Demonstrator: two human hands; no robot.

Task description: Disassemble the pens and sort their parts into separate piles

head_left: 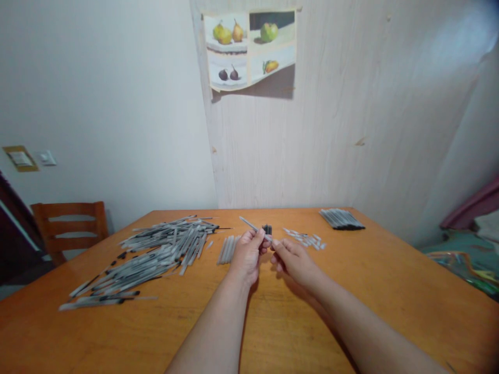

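Slipping could be caused by the slim pen [248, 224] being pinched only by the left hand's [245, 255] fingers; the right hand's [295, 261] fingertips are pressed together, contents hidden

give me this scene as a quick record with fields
surface: orange-brown wooden table
left hand: holds a slim clear tube
right hand: fingertips at the tube's near end, grip unclear
left side: large loose pile of pen-like sticks, some black-ended
beside left hand: row of pale tubes
right of hands: scattered small clear pieces
far right: neat row of black-ended sticks
behind table: wall with fruit pictures
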